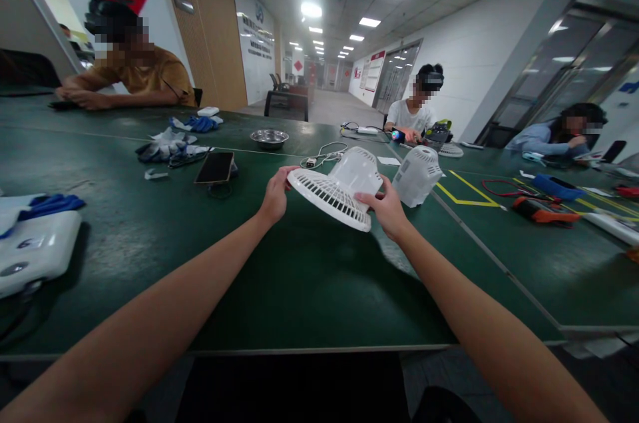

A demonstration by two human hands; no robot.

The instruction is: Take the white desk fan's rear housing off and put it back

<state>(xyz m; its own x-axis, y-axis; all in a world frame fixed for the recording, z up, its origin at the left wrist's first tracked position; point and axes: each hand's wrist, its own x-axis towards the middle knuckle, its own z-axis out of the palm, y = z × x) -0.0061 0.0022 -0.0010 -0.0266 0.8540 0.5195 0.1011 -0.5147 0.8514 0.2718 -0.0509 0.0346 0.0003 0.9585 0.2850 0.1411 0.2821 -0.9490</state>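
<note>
Between my two hands a white plastic fan housing (355, 173) with a round slotted grille is held tilted above the green table. My left hand (276, 195) pinches the grille's left rim. On the other side, my right hand (387, 208) grips the housing near the joint of grille and body, thumb on top. Just right of it stands a second white plastic housing (417, 176), apart from my hand. Behind the held piece lies a white cable (327, 155) with a plug. What the underside of the grille looks like is hidden.
On the green table (299, 290) are a phone (214, 168), gloves (167, 144), a metal bowl (269, 138), a white device (37, 250) at left and an orange multimeter (544, 211) at right. Several people sit around the far sides, including one person (412, 115) across.
</note>
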